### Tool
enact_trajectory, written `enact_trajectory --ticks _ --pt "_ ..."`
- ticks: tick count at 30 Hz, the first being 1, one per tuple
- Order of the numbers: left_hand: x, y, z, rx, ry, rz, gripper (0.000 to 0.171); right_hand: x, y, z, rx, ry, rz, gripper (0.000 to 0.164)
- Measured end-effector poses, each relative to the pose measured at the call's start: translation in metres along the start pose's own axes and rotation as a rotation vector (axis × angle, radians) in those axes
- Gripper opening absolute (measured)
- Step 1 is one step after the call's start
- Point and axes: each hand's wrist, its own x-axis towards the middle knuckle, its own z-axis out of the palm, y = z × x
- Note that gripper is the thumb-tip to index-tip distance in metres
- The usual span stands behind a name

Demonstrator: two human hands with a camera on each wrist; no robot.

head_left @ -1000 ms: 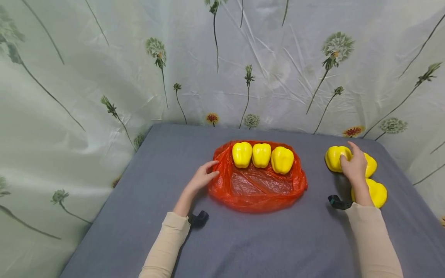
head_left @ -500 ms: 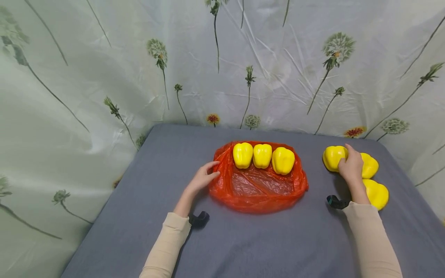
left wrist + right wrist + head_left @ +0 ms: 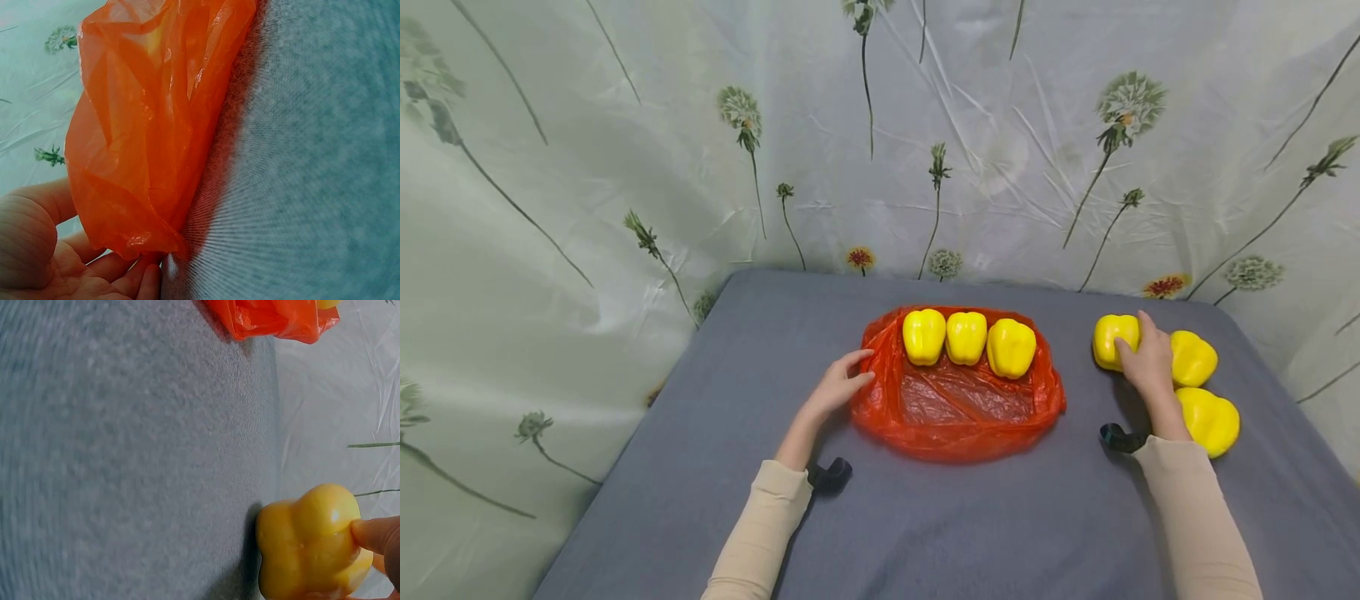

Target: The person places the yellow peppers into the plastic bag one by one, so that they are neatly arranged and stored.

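A red plastic bag (image 3: 951, 442) lies with its mouth wide, its rim turned down. Inside, along its far side, stand three yellow bell peppers (image 3: 966, 337) in a row. My left hand (image 3: 833, 387) is at the bag's left rim, fingers loosely bent and thumb apart; in the left wrist view the fingertips (image 3: 128, 278) meet the bag's edge. To the right, my right hand (image 3: 1150, 364) grips another yellow bell pepper (image 3: 1108, 343) between thumb and fingers. The right wrist view shows this bell pepper (image 3: 306, 544) close over the cloth, with the thumb on its side.
Two more yellow bell peppers (image 3: 1193, 358) lie to the right of my right hand, the nearer one partly behind the wrist. Grey cloth (image 3: 970, 525) covers the table. A flower-printed curtain (image 3: 985, 167) hangs along its back and left side.
My right hand has closed on the bell pepper and moved it slightly left, away from the other two on the right. The left hand has stayed at the bag's rim.
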Motion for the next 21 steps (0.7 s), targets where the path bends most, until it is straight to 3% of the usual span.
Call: enact_trajectory --ticks 9,21 --pt "-0.0001 0.0015 0.0002 -0.005 -0.005 -0.004 0.048 -0.0050 0.0019 0.0027 0.000 -0.013 -0.044 0.055" --pt "-0.0001 0.0010 -0.0003 -0.013 -0.007 0.007 0.047 -0.0094 0.0048 0.0037 -0.026 0.004 -0.155 0.062"
